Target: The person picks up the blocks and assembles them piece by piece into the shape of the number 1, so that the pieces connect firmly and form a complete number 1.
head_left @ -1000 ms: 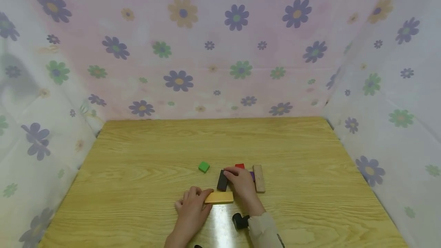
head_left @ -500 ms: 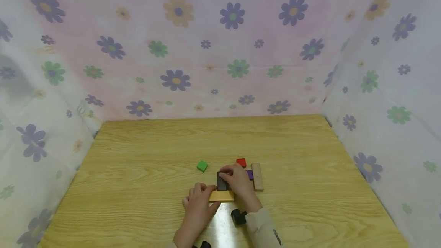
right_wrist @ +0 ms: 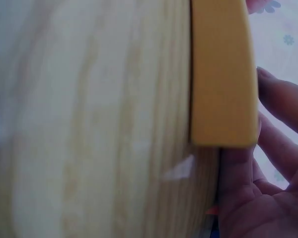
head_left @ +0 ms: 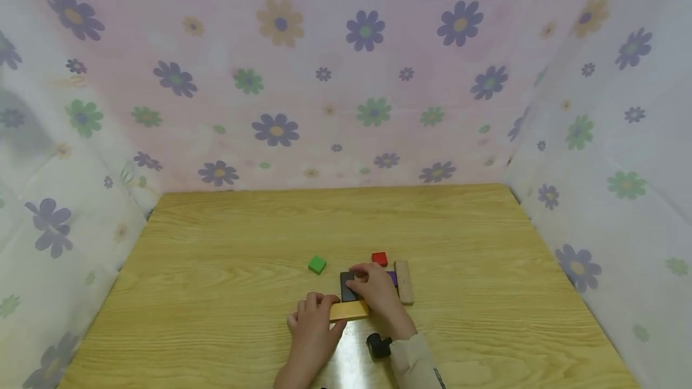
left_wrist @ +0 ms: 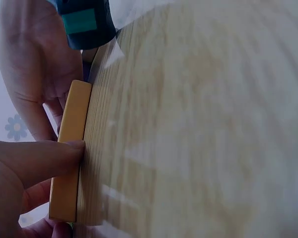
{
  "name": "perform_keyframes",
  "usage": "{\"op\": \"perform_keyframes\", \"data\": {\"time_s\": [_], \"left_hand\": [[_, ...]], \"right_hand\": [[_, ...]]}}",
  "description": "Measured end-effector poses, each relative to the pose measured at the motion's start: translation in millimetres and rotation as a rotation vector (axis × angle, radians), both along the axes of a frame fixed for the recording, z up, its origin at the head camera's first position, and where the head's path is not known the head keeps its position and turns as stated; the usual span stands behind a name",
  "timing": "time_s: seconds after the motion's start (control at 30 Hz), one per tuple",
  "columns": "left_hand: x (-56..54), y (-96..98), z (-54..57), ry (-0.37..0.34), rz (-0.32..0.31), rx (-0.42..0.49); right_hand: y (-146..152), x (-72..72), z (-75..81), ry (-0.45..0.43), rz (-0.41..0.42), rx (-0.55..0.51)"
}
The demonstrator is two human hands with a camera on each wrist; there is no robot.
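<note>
In the head view my left hand point(head_left: 313, 326) pinches the left end of a long orange block point(head_left: 348, 311). The left wrist view shows the thumb pressed on the near face of that orange block point(left_wrist: 69, 153), with fingers behind it. A black block point(head_left: 348, 287) lies just beyond, one end against the orange block. My right hand point(head_left: 381, 293) holds the black block's right side, thumb and forefinger bent onto it. In the right wrist view the right hand point(right_wrist: 273, 193) is partly behind the orange block, which hides the black one.
A purple block point(head_left: 393, 278), partly behind the right hand, lies against a long plain wood block point(head_left: 403, 283). A red block point(head_left: 379, 259) is beyond the right hand; a green block point(head_left: 317, 265) is further left. Flowered cloth point(head_left: 324, 107) surrounds the wooden table point(head_left: 243, 227).
The black block has turned from slanted to nearly straight, its near end against the orange block. My left hand and the orange block have shifted slightly right. The right thumb has moved onto the black block.
</note>
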State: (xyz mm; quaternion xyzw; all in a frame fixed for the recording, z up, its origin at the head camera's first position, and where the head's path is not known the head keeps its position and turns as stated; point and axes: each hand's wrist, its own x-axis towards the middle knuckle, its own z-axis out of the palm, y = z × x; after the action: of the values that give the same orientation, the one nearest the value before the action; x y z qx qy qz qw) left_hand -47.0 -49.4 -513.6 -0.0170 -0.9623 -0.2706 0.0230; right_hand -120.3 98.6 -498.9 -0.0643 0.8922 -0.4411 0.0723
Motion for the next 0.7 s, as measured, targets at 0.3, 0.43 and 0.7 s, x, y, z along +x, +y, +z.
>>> {"op": "perform_keyframes", "data": {"time_s": [0.3,0.43,0.7], "left_hand": [[0.8,1.0,-2.0,0.018,-0.012,0.003],[1.2,0.1,-3.3,0.037,-0.023,0.020],[0.2,-0.7,-4.2,0.033,-0.049,0.039]], "right_hand": [[-0.2,2.9,-0.3,-0.024,-0.002,-0.044],[0.5,2.9,0.1,-0.017,0.011,-0.045],[2.3,2.1,-1.9,-0.021,0.003,-0.039]]}}
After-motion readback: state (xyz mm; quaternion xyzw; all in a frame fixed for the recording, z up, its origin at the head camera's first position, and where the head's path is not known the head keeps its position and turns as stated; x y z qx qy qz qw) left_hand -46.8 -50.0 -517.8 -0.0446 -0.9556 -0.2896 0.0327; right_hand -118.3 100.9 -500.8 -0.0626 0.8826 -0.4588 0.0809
